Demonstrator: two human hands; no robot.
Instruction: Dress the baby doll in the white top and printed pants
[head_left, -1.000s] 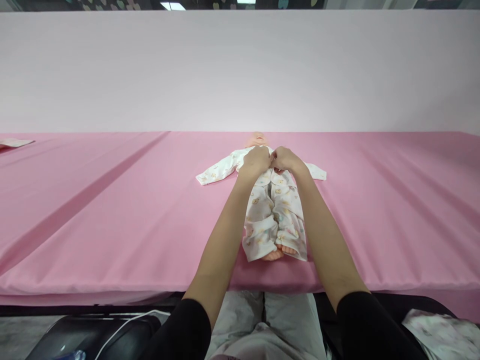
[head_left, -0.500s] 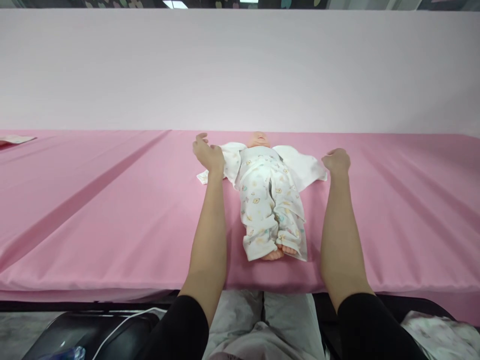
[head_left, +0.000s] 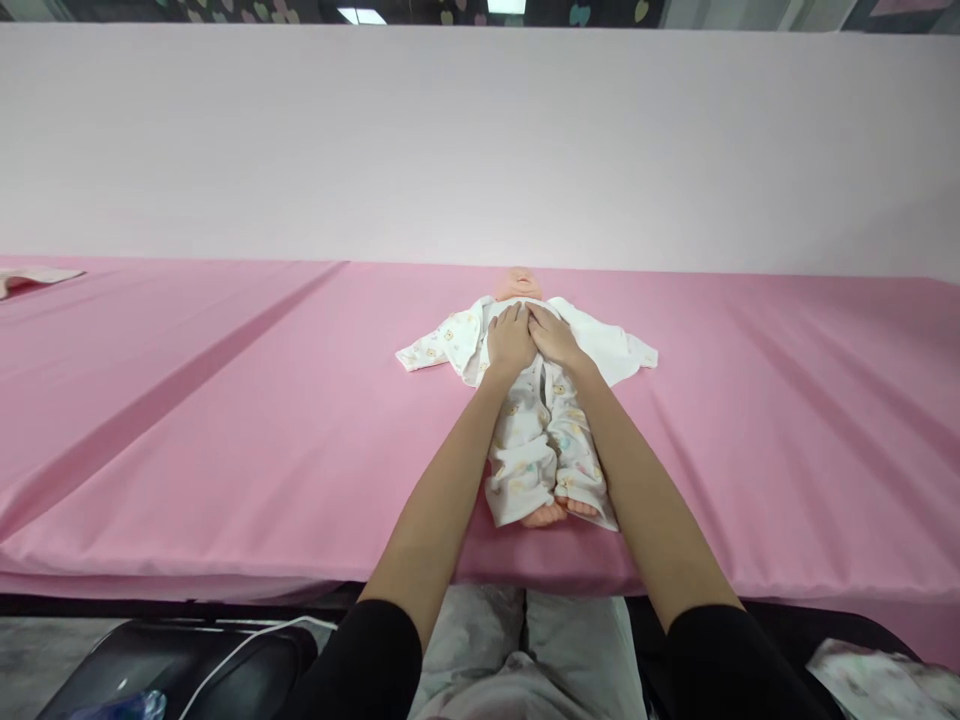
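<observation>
A baby doll (head_left: 519, 284) lies on its back on the pink-covered table (head_left: 262, 450), its feet toward me. It wears white patterned trousers (head_left: 523, 470), and a white top (head_left: 611, 345) is spread out around its upper body, both sleeves stretched sideways. My left hand (head_left: 511, 340) rests flat on the doll's chest, fingers extended. Right beside it my right hand (head_left: 553, 335) also lies on the chest with its fingers extended, the two hands touching or nearly so. Neither hand grips anything visible.
A white panel (head_left: 480, 150) rises behind the table. A folded cloth (head_left: 37, 277) lies at the far left. Below the table's front edge are a black chair (head_left: 172, 665) with a white cable (head_left: 247, 640) at left and a patterned cloth (head_left: 885, 680) at right.
Both hands have moved inward from either side of the doll onto its chest. The left sleeve of the top is now uncovered.
</observation>
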